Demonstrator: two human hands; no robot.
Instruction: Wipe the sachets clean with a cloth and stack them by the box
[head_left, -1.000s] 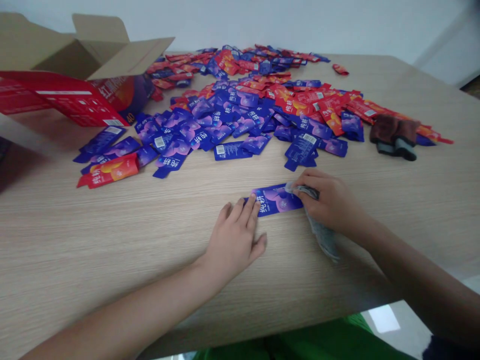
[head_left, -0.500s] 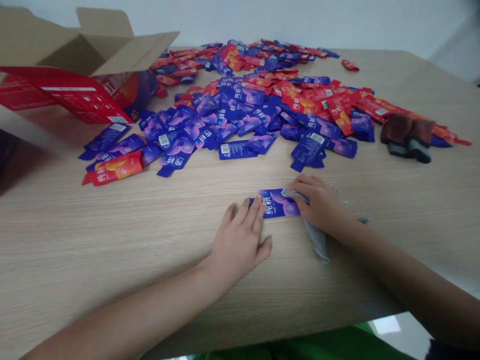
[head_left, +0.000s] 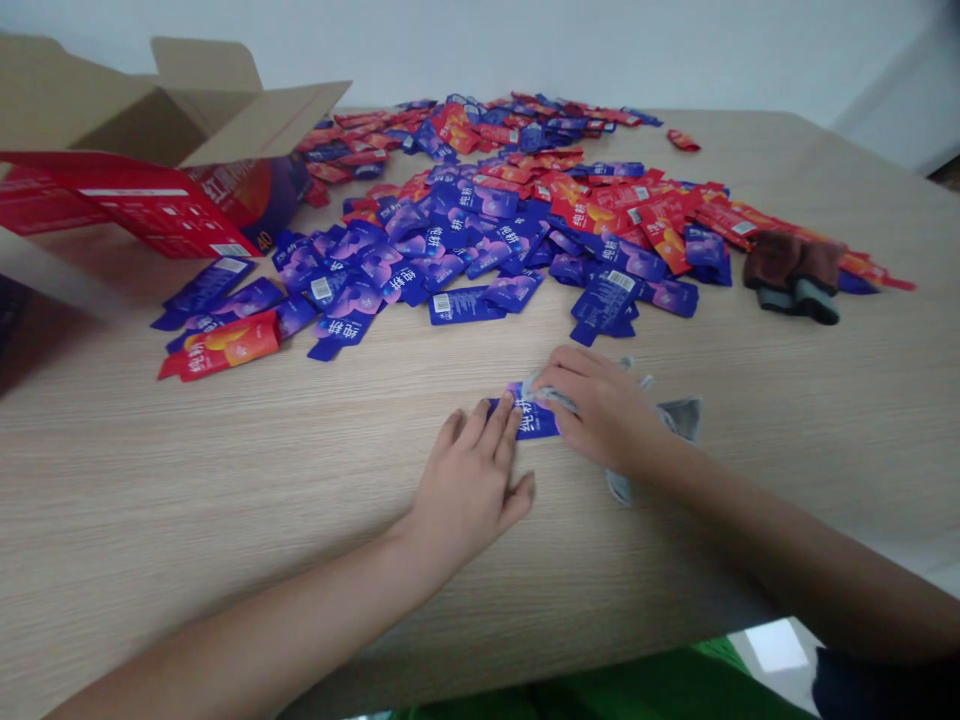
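A purple packet (head_left: 534, 421) with white lettering and pink round shapes lies flat on the wooden table. My left hand (head_left: 469, 480) rests on its left end, fingers stretched out and pressing it down, thumb apart. My right hand (head_left: 596, 405) is closed on a grey cloth (head_left: 679, 416) and presses a bunched part of it onto the packet's right portion, close to my left fingertips. Loose ends of the cloth hang out beyond and below the right hand. The packet's right end is hidden under that hand.
Behind my hands spreads a large heap of purple packets (head_left: 446, 240) and red packets (head_left: 592, 205). An open cardboard box (head_left: 184, 205) stands at the back left. A folded brown-and-grey fabric item (head_left: 793, 272) lies at the right. The table's front edge is near my body.
My right hand has slid left along the packet with the cloth, nearer my left fingers. The left hand keeps its place on the packet. The view has shifted slightly.
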